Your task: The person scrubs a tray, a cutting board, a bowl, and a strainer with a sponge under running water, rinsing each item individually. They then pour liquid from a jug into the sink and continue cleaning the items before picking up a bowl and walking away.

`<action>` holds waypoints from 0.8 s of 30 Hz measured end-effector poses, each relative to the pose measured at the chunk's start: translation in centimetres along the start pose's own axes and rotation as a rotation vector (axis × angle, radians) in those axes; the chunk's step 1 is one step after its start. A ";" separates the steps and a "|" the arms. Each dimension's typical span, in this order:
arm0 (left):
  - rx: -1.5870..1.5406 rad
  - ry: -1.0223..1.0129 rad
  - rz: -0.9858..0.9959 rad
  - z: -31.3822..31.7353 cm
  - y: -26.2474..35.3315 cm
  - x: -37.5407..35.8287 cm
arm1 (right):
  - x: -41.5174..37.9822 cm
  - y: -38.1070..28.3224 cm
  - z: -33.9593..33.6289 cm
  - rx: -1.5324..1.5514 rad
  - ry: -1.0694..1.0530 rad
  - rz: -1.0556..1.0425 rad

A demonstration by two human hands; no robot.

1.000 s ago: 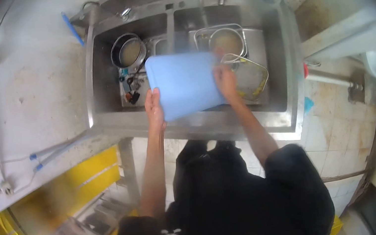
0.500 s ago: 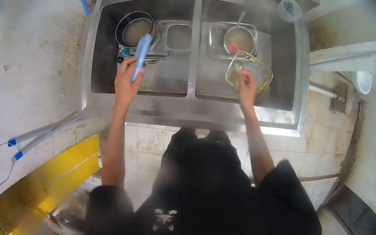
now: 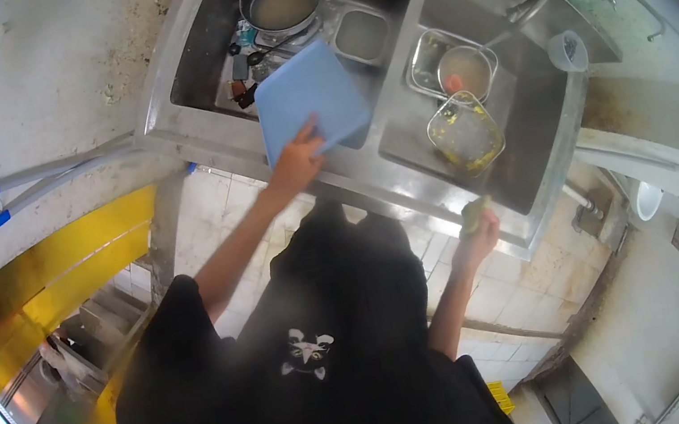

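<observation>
My left hand grips a flat light-blue plastic lid with rounded corners, held face up above the front edge of the left basin. Some fingers rest on its face. In my right hand is a greenish sponge, partly hidden by the fingers, at the sink's front rim. A clear container with yellow scraps sits in the right basin. Behind it, a round pot with cloudy liquid and something orange-red stands in a rectangular metal tray.
The left basin holds a dark pan of cloudy water, a square container and several small dark utensils. A faucet reaches over the right basin. A white cup stands on the right rim.
The blue lid has turned from edge-on to face up and come nearer. My right hand has left the scrap container and drawn back to the front rim. The view has shifted and rotated.
</observation>
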State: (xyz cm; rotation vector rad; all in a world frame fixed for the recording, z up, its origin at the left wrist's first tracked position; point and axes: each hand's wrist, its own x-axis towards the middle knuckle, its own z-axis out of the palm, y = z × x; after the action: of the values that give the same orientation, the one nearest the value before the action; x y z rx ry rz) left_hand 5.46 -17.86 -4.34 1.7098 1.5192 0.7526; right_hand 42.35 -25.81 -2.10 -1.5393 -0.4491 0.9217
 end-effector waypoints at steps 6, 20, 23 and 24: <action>0.323 -0.178 0.127 9.9 4.0 -0.7 | 3.7 0.6 -0.3 -0.006 -0.003 -0.003; 0.378 0.181 -0.292 24.4 8.6 3.6 | 17.4 -2.0 -6.2 -0.008 -0.181 0.059; 0.432 0.338 -0.347 24.5 12.5 5.5 | 20.7 -2.1 -8.1 -0.036 -0.207 0.079; 0.443 0.343 -0.350 24.3 13.7 7.2 | 21.5 -2.2 -8.5 -0.029 -0.214 0.085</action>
State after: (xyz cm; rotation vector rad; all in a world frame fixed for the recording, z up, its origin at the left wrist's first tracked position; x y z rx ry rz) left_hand 33.95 -14.56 -7.26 1.5968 2.2885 0.5693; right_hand 62.39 -14.98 -6.70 -1.5015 -0.5545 1.1574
